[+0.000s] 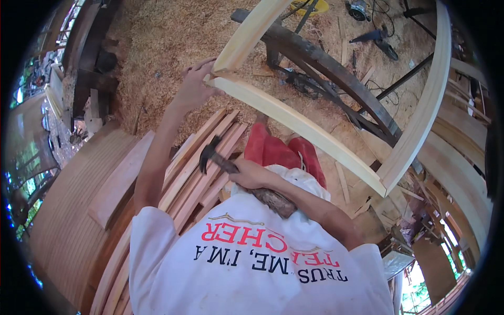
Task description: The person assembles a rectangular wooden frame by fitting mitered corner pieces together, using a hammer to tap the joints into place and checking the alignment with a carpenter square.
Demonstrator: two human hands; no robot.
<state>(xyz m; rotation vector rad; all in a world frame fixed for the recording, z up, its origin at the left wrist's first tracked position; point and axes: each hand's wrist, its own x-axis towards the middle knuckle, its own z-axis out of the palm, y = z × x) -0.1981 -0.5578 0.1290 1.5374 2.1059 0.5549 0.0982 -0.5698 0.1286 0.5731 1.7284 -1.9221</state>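
- Hammer point(214, 153) sits clenched in my right hand point(251, 174); its dark head points up and to the left, held low near my chest, above the stack of reddish planks point(202, 165).
- My left hand point(195, 86) reaches out at arm's length and its grip closes over the corner joint point(216, 75) where two pale wooden rails meet.
- One of these rails, the near rail point(299, 125), runs from my left hand diagonally down to the right; the other, the upper rail point(252, 31), climbs away from the joint toward the top edge.
- At its lower right end the near rail butts against a long curved side rail point(425, 105), which sweeps up the right side of the view; together they make an open wooden frame.
- My red trousers point(278, 151) show below the near rail, just past my white printed shirt point(252, 262).
- The floor point(157, 37) under the frame is thick with sawdust and shavings.
- A dark beam point(336, 73) lies slanted across the floor behind the frame, with power tools and black cables point(375, 37) beyond it near the top.
- Wide boards point(68, 210) lie to my left beside the planks.
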